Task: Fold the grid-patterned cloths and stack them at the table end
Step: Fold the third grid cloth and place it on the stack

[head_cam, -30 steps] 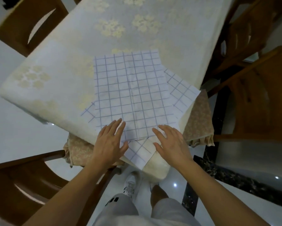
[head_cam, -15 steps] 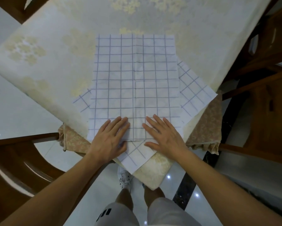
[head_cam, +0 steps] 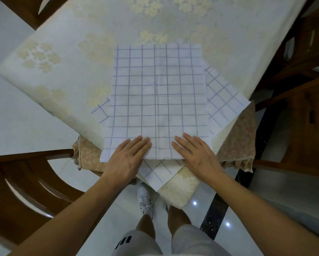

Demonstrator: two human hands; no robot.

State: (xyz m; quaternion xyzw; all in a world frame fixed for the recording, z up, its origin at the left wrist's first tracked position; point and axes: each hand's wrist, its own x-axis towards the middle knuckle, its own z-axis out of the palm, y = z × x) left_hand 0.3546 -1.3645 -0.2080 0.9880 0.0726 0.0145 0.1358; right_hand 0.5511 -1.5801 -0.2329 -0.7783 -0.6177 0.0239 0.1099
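The top grid cloth (head_cam: pixel 158 93) lies open and flat at the near corner of the table (head_cam: pixel 99 34), askew over a second grid cloth (head_cam: pixel 223 100). The left hand (head_cam: pixel 127 156) and right hand (head_cam: pixel 195 154) press its near edge, fingers straight and close together, pinching nothing. Both hands sit further onto the cloth than a second ago. Judgement: smoothing is done and the fold is not yet begun.

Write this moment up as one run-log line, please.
left hand: flat on top grid cloth, near edge | right hand: flat on same cloth | lower grid cloth: underneath, turned askew
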